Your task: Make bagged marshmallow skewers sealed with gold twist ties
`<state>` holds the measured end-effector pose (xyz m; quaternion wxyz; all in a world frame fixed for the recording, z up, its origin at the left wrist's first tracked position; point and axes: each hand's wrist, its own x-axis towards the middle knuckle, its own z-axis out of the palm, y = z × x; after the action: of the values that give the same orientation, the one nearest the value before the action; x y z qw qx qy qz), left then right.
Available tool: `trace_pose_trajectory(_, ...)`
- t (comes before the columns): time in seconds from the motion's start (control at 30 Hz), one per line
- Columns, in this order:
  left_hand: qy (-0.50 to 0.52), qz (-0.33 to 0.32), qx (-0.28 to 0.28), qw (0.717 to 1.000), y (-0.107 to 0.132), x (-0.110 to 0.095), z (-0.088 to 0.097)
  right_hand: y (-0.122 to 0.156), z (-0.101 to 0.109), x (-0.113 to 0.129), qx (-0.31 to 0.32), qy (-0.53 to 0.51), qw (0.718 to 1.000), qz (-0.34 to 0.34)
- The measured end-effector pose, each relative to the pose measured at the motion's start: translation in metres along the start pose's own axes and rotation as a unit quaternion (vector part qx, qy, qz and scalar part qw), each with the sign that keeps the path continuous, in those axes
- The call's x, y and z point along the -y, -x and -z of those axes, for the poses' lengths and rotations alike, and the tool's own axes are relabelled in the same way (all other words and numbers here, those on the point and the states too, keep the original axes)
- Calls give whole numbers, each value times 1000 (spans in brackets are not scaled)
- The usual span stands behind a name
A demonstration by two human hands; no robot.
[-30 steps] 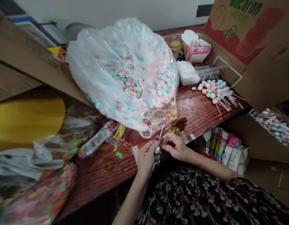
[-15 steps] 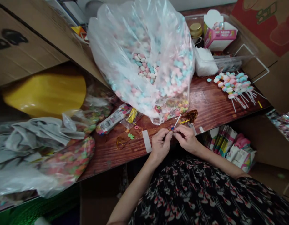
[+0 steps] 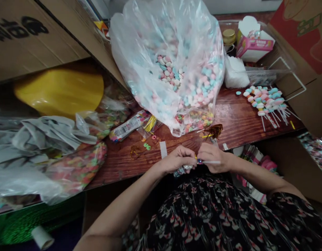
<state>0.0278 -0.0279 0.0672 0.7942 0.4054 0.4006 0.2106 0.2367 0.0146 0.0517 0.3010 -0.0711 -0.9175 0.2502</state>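
Left hand (image 3: 178, 159) and right hand (image 3: 212, 157) curled close together, fingertips pinching a level thin white plastic stick (image 3: 210, 162) with a small blue piece (image 3: 199, 161), crinkled clear cellophane (image 3: 180, 171) just below.

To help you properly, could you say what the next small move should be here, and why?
Probably snug the gold tie around the white stick with the right hand: the wrapped sweet sits in the left hand, and the tie shows between them.
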Motion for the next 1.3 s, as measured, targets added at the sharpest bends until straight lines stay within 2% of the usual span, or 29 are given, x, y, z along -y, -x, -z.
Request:
trace_pose_trajectory(0.1, 24, 63, 97, 993, 1, -3, 6, -3, 5, 5, -12, 102, 982, 159)
trace_pose_trajectory(0.2, 12, 99, 157, 983, -1, -6, 9, -8, 9, 8, -17, 125, 967, 222)
trace_pose_trajectory(0.33, -49, 119, 201, 971, -6, -10, 7, -15, 12, 8, 21, 138, 961, 239)
trace_pose_trajectory(0.43, -91, 92, 219, 967, -11, -17, 7, -19, 13, 10, 42, 161, 954, 248)
trace_pose_trajectory(0.53, -194, 37, 235, 952, -14, -32, 21, -24, 16, 16, 57, 198, 951, 233)
trace_pose_trajectory(0.6, -308, 32, 239, 920, -12, -48, 35, -28, 17, 20, 61, 225, 951, 204)
trace_pose_trajectory(0.67, -442, 17, 193, 876, -4, -66, 41, -32, 17, 22, 58, 246, 953, 165)
trace_pose_trajectory(0.7, -515, -12, 138, 846, 4, -73, 38, -34, 17, 20, 59, 252, 956, 142)
trace_pose_trajectory(0.73, -591, -62, 61, 802, 12, -79, 31, -36, 16, 17, 58, 251, 959, 114)
trace_pose_trajectory(0.77, -661, -128, -29, 739, 22, -81, 19, -37, 16, 12, 54, 239, 966, 82)
trace_pose_trajectory(0.8, -715, -187, -119, 663, 31, -80, 5, -37, 16, 5, 43, 214, 975, 44)
trace_pose_trajectory(0.83, -755, -233, -180, 585, 39, -74, -11, -38, 16, -1, 23, 173, 985, -2)
trace_pose_trajectory(0.87, -782, -284, -204, 517, 43, -65, -24, -39, 16, -8, -7, 116, 992, -55)
trace_pose_trajectory(0.9, -800, -329, -171, 472, 44, -54, -35, -39, 16, -13, -48, 47, 991, -114)
trace_pose_trajectory(0.93, -803, -362, -132, 456, 41, -41, -40, -40, 16, -16, -91, -30, 980, -177)
trace_pose_trajectory(0.97, -791, -367, -115, 476, 34, -28, -39, -41, 14, -17, -135, -112, 956, -235)
trace_pose_trajectory(1.0, -759, -355, -125, 532, 26, -17, -32, -42, 11, -15, -172, -191, 924, -284)
trace_pose_trajectory(1.03, -703, -327, -145, 614, 18, -9, -21, -42, 7, -12, -194, -264, 889, -319)
trace_pose_trajectory(1.07, -613, -299, -175, 709, 11, -3, -7, -43, 2, -7, -201, -325, 859, -339)
trace_pose_trajectory(1.1, -483, -286, -232, 794, 6, 0, 7, -44, -6, -1, -189, -370, 842, -345)
trace_pose_trajectory(1.13, -345, -271, -275, 855, 4, 1, 19, -45, -14, 5, -163, -393, 839, -339)
trace_pose_trajectory(1.17, -228, -255, -294, 892, 4, -1, 27, -47, -23, 10, -131, -388, 852, -326)
trace_pose_trajectory(1.2, -146, -239, -301, 912, 6, -2, 33, -50, -33, 12, -88, -359, 879, -302)
trace_pose_trajectory(1.23, -105, -223, -296, 923, 11, -4, 35, -54, -43, 12, -68, -295, 913, -273)
trace_pose_trajectory(1.27, -101, -209, -287, 929, 16, -5, 36, -57, -52, 10, -65, -196, 949, -238)
trace_pose_trajectory(1.3, -124, -197, -281, 931, 23, -4, 35, -61, -61, 6, -59, -90, 972, -211)
